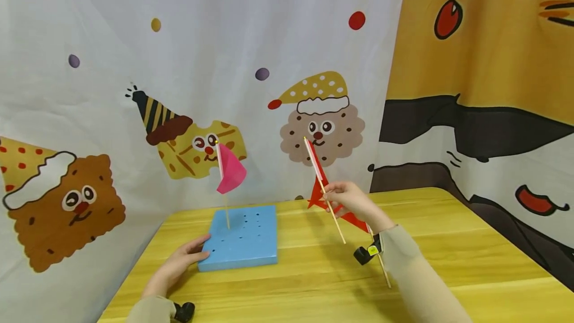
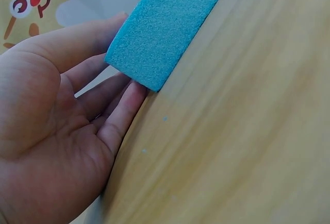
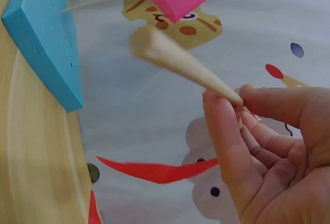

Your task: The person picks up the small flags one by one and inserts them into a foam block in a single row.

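1. While the left grip holds the blue block at its near-left corner, I have the right grip closed in a pinch, thumb against fingers, on the stick of a red flag.
2. Position: the red flag is raised over the far part of the tabletop, right of the blue block and well apart from it.
3. Handling, my estimate: very light; stick stiff, smooth and thin, so liable to roll in the fingers or snap if bent; cloth soft, likely to swing or fold.
4. Hold point: I would take the bare stick below the cloth, as now, leaving the lower end free. Blue block looks foam-like, light, easily shifted; its edge suits a steadying hold.
5. Axis: the stick slants. Its yellow-tipped upper end leans far-left; the bare end points down, near and right. On the right wrist feed that end comes toward the lens, blurred.
6. Nearby: a pink flag stands in the blue block, slightly tilted. A second red flag is beneath the right forearm; where the two red cloths part, I cannot tell.
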### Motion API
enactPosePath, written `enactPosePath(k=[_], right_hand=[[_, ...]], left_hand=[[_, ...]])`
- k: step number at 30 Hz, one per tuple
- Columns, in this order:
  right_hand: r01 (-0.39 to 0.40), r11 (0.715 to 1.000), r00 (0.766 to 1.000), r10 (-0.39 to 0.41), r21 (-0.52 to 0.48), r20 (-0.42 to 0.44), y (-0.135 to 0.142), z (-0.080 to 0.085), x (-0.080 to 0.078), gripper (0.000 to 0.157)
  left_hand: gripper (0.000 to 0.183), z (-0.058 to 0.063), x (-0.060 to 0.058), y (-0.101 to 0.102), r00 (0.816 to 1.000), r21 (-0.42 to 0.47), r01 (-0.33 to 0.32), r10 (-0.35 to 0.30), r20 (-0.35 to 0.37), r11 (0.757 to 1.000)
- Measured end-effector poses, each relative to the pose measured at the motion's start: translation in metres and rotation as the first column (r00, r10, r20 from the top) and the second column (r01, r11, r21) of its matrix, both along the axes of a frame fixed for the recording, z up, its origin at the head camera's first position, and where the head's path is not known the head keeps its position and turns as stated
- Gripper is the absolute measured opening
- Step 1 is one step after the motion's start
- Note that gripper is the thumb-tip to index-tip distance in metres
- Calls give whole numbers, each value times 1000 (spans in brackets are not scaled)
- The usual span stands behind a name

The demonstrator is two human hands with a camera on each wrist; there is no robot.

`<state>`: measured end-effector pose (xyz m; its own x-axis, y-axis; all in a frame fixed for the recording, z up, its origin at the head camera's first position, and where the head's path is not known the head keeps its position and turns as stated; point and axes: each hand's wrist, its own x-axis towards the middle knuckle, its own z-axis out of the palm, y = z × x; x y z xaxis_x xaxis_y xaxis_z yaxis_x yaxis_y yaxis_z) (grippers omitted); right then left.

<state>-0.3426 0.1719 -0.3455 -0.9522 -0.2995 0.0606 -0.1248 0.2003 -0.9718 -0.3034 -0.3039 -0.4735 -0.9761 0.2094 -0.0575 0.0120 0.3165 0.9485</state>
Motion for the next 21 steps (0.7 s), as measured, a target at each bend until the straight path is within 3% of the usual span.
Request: enactPosePath(k=[9,12,16,21], right_hand=[[-68,990,996,61,-126,-59,-38,-6,-12,22],[-77,981,995,64,-178,-75,-54,-14,-19,17],[-79,974,993,57,-213,-106,-75,-26,-28,23],[-70,970,989,37,-232,-143,-101,-43,-40,24]], left_hand=[[68,4,2,-7,1000,-10,12,-12,0,1000],[69,7,2,-7,1000,-43,-1,1,-2,999],[70,8,1,-5,1000,-73,-4,4,-12,997],[68,2,3,-3,999,-52,11,-13,-48,999]])
